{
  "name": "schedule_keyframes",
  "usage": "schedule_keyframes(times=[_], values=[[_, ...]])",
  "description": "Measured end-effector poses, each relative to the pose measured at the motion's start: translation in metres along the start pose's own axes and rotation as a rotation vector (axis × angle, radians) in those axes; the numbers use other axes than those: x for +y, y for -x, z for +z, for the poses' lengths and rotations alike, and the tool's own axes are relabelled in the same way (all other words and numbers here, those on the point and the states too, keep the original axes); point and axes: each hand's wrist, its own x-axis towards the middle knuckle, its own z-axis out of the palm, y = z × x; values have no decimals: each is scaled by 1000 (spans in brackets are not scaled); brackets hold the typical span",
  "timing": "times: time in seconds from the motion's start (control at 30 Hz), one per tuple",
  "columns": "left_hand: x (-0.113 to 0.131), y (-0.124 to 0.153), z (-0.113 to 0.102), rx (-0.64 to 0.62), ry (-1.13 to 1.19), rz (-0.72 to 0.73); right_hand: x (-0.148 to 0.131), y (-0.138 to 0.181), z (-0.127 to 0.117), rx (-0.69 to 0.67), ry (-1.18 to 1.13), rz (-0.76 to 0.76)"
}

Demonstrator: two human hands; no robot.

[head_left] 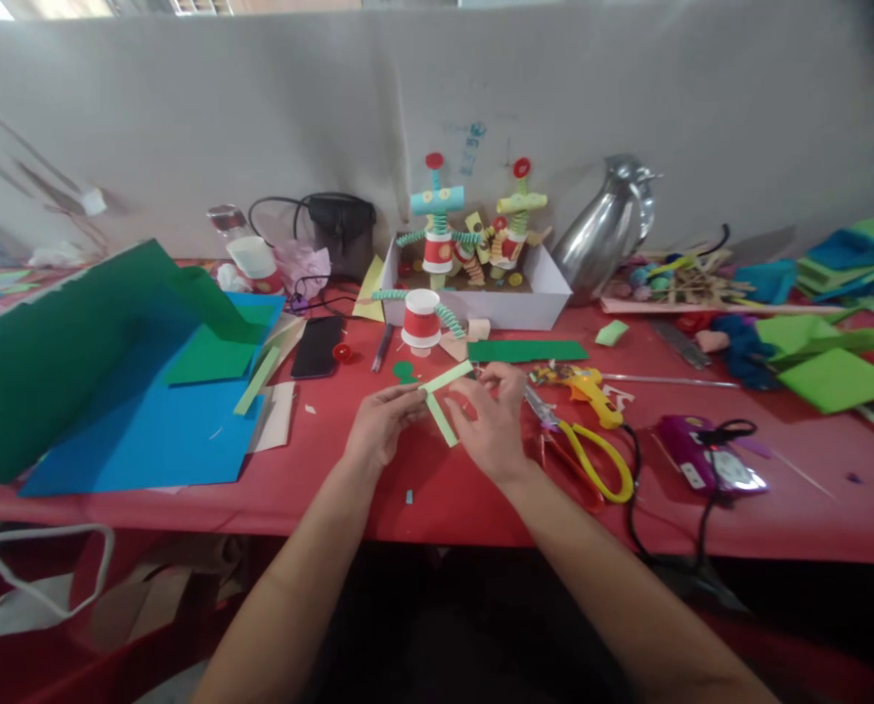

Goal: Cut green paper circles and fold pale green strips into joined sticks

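Note:
Two light green paper strips (443, 418) meet at a corner between my hands, over the red table. My left hand (384, 422) pinches them where they join. The fingers of my right hand (492, 416) are bent close to the upper strip's far end; whether they grip it is hard to make out. Just beyond stands a red and white paper cup (420, 321) with folded green paper arms. A dark green strip (529, 350) lies behind my right hand. Yellow-handled scissors (598, 460) and a yellow glue gun (580, 389) lie to its right.
At the back, a white box (481, 311) holds paper-cup figures. Beside it stands a steel jug (605, 225). Blue and green sheets (151, 430) cover the left, near a phone (318, 347). A purple device (708, 455) with black cables and green paper (840, 376) are on the right.

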Motion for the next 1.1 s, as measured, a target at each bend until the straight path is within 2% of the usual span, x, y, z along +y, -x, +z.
schedule_keyframes(times=[0.13,0.33,0.8,1.0,1.1], values=[[0,1,-1,-16,-18,-15,4,-1,3,-70,12,-71],[1,5,0,-41,-38,-11,7,-3,3,-52,-6,-76],[-5,7,1,-140,-104,146,0,-4,5,-7,-79,90],[-7,5,2,-111,-170,216,0,-3,5,-28,-156,200],[-8,5,2,-84,-209,265,0,-4,3,-37,-171,198]])
